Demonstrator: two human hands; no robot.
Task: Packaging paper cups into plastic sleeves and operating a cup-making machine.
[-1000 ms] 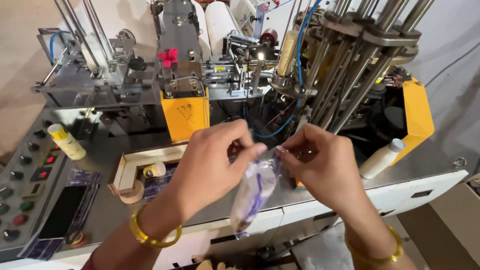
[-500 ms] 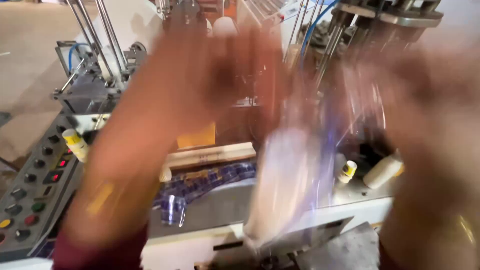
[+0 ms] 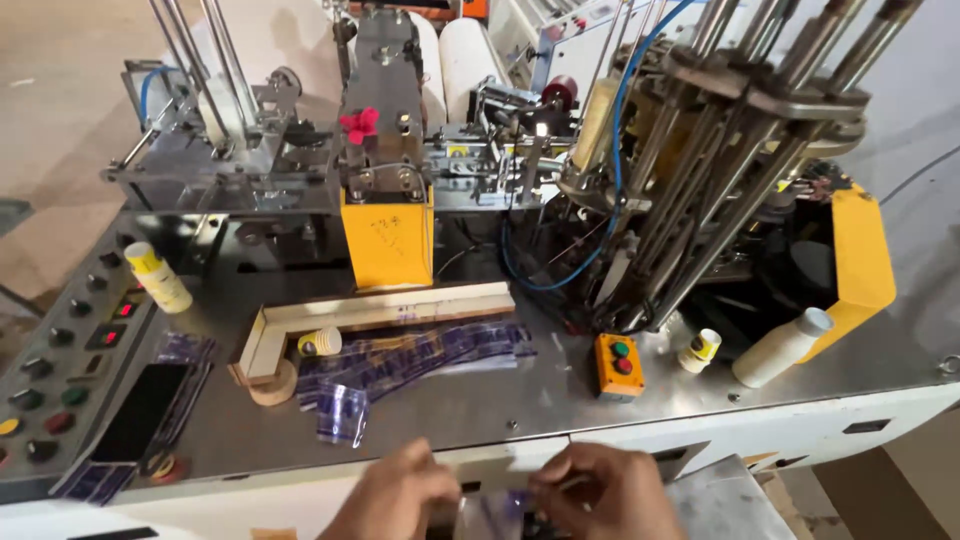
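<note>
Left hand (image 3: 395, 495) and right hand (image 3: 600, 492) both pinch a clear bag (image 3: 492, 512) between closed fingers; printed blanks (image 3: 420, 360) lie beyond them.

The bottom edge cuts off both hands, the left hand (image 3: 395, 498) and right hand (image 3: 605, 495). The clear printed sleeve (image 3: 492, 515) pinched between them runs out of view below, its length unseen.
</note>
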